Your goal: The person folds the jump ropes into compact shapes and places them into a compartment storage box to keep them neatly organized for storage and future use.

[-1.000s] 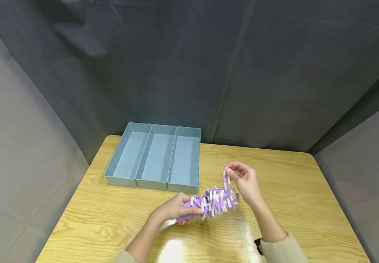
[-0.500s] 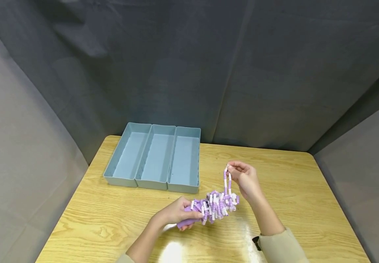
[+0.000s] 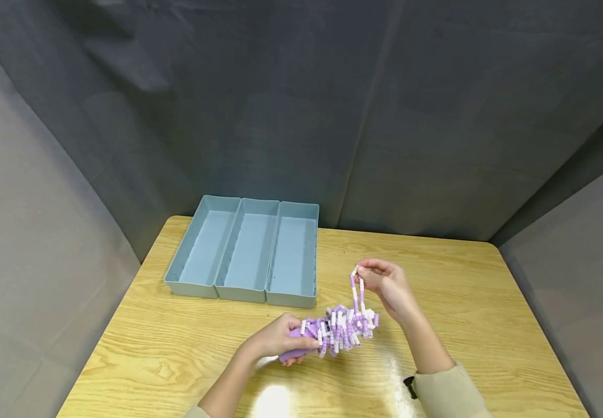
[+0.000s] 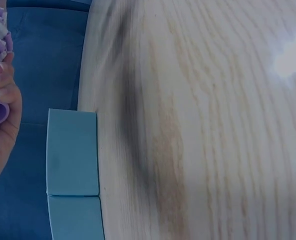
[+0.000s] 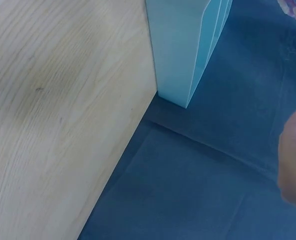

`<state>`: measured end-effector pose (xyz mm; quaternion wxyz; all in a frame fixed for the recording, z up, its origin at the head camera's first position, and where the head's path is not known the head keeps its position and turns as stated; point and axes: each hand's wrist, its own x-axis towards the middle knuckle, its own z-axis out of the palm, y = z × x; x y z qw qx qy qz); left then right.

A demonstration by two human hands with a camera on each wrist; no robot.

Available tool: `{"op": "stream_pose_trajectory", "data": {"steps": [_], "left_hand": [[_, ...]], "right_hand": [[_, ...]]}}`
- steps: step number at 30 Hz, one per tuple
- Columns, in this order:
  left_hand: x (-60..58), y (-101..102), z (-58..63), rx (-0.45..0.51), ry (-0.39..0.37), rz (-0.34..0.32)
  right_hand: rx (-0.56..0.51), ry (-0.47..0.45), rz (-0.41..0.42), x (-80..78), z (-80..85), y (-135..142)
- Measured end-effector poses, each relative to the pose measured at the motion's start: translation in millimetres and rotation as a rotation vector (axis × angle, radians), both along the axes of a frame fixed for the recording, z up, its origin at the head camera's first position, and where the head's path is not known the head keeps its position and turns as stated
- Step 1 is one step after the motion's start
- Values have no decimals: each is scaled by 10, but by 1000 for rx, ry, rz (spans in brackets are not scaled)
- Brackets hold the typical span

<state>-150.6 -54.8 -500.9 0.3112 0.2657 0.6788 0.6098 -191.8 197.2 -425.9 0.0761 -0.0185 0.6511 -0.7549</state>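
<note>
My left hand [image 3: 279, 338] grips a hollow purple tube [image 3: 296, 350], whose round open end shows in the left wrist view. Wrapped around the tube's other end is a thick bunch of purple and white beaded strands [image 3: 340, 331]. From this bunch my right hand [image 3: 392, 287] pinches one beaded loop [image 3: 354, 290] between thumb and fingers and holds it up, its lower ends still among the other strands. How the loop joins the tube is hidden by the beads. In the right wrist view only part of the right hand [image 5: 295, 160] shows at the edge.
Three blue-grey trays [image 3: 292, 300] stand side by side at the back left of the wooden table [image 3: 463, 302]. Dark cloth [image 3: 280, 104] hangs behind the table, and lighter grey panels [image 3: 35, 232] flank it.
The right hand has drawn the beaded loop further out of the bunch, then shifted slightly left. The tube's beaded end has tipped slightly towards the person; the left hand keeps its grip.
</note>
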Motion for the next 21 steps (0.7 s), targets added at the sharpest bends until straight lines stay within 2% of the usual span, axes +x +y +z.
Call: {"op": "stream_pose_trajectory", "data": {"steps": [4,9,17,21], "left_hand": [[2,-16,-16,20,12,-4],[1,-23,-21,57,10,-4],[-12,-40,-11,49,-5,51],[-22,-51,-27,44,-26,87]], "right_hand": [[15,21,92,-13,-39,40],[31,47,167,-35,-65,66],[52,79,221,-60,-79,50],[70,141,221,-91,-120,26]]}}
